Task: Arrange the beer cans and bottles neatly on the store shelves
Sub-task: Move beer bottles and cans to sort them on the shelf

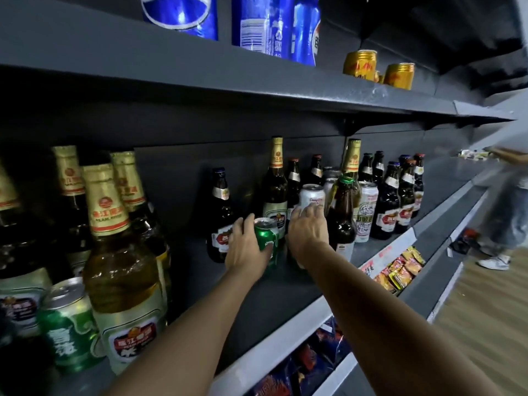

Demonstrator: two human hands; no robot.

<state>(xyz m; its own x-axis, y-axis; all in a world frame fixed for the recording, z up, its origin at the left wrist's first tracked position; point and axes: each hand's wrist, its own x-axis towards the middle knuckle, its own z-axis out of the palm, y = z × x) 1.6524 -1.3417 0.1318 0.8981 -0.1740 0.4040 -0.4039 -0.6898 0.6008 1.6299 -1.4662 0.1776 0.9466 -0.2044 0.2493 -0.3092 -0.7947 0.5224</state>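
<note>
Left hand (248, 247) has its grip clamped on green can (267, 238); right hand (308, 230) reaches forward, fingers apart.

Dim light all round, the dark grey shelf (257, 284) swallowing most of it, with deep shadow under the upper shelf (257, 90) and soft glints on the near bottles (120, 267). Wide-angle bending curves the shelf lines at the edges, and the person at far right (508, 212) is smeared with motion blur.
</note>
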